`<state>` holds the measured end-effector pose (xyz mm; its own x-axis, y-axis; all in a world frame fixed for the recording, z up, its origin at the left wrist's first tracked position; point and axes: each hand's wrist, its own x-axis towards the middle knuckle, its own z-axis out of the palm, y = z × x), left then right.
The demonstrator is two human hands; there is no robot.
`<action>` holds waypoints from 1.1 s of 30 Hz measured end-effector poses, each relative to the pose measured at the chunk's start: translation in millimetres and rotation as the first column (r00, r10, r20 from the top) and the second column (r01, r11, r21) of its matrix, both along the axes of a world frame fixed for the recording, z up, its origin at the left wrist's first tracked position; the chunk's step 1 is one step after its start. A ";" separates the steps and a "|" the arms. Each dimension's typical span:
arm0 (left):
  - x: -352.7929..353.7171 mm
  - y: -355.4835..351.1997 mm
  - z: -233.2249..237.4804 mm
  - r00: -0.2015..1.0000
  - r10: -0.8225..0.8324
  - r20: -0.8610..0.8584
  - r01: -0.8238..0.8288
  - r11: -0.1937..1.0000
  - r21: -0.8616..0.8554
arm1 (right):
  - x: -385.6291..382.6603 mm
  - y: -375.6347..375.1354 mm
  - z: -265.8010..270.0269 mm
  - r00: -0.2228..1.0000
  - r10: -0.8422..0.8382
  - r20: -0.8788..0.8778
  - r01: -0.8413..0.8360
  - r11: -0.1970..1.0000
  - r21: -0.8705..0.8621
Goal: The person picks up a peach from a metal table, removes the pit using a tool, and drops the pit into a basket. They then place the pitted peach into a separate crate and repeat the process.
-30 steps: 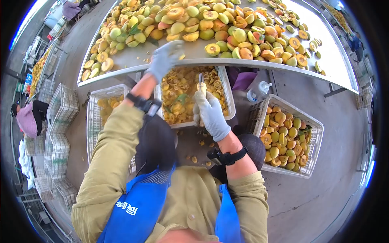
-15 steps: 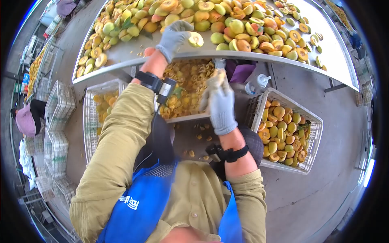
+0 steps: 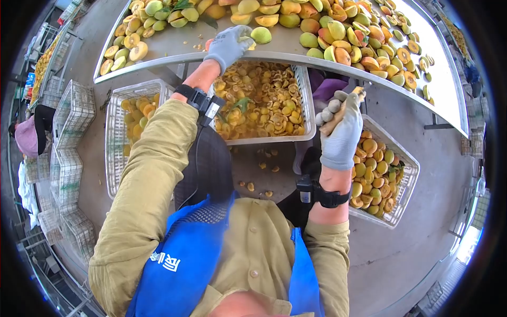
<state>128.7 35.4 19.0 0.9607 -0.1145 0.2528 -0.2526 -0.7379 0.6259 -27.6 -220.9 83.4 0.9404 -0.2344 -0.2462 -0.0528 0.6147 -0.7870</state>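
Right hand (image 3: pixel 342 129) has swung away from the middle crate (image 3: pixel 307 95), over which it hung in the earlier frame, to a spot right of centre, just below the table (image 3: pixel 171 47) edge and near the upper end of the right crate (image 3: pixel 411 185). Its fingers are wrapped around the wood-coloured handle (image 3: pixel 332 124) of a tool, whose pale end (image 3: pixel 359 93) points up and to the right; the closed hand hides part of it.

Left hand (image 3: pixel 230 46) remains at the near edge of the table, upper centre of the frame, its fingers bent and nearly together. Just beside the fingertips sits a green fruit (image 3: pixel 261 35); whether they touch it, I cannot tell. A bit of yellow shows at the fingers, too small to make out. Both hands wear grey gloves, with a black strap on each wrist.

Halved and whole-looking fruit (image 3: pixel 336 30) is heaped across the top of the frame. Below the table, the middle crate holds small brown and yellow pieces (image 3: pixel 274 100) with a green leaf (image 3: pixel 243 104) on them. Larger fruit fills the right crate and lies in the left crate (image 3: pixel 112 153). Scattered bits (image 3: pixel 251 186) lie on the floor between the knees and the middle crate.
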 end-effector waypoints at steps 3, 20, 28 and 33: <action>-2.1 -8.1 -1.7 0.992 0.070 0.107 -0.081 0.991 0.110 | -2.0 -10.6 2.0 0.999 0.029 0.037 -0.031 0.997 0.072; 70.5 -137.2 2.2 0.906 -0.383 -0.182 0.422 0.853 0.306 | -7.6 -8.3 5.7 0.991 0.116 -0.060 -0.097 0.963 0.253; 68.2 -123.6 19.8 0.915 -0.339 -0.220 0.403 0.730 0.553 | 2.3 1.2 -14.4 0.988 0.132 -0.073 -0.128 0.990 0.068; 47.6 -78.0 18.6 0.975 -0.192 -0.116 0.201 0.977 0.075 | 3.2 -7.4 -16.3 0.995 0.065 -0.075 -0.054 0.988 0.145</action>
<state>176.3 -42.6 37.6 0.9383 -0.3204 0.1301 -0.3325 -0.7325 0.5941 -24.4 -228.2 67.1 0.9279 -0.1362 -0.3470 -0.1509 0.7140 -0.6837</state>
